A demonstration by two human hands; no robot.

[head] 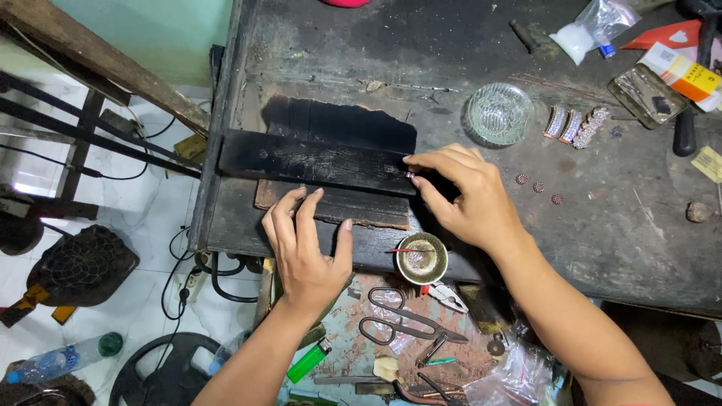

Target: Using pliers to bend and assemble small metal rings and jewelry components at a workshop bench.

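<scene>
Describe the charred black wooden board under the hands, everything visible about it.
The black board is a long flat plank of scorched-looking wood, scuffed pale grey along its middle. It lies level across the dark workbench, stacked on other burnt slabs that stick out behind and below it. The right hand pinches a tiny object at its right end with its fingertips. The left hand rests with spread fingers on the lower slab just beneath it.

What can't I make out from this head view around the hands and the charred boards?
- Small piece at the right hand fingertips: too small to identify.
- Board edge beneath the left hand: covered by the palm.
- Small brass bowl: contents too small to tell.
- Red item: cut off by the top edge.
</scene>
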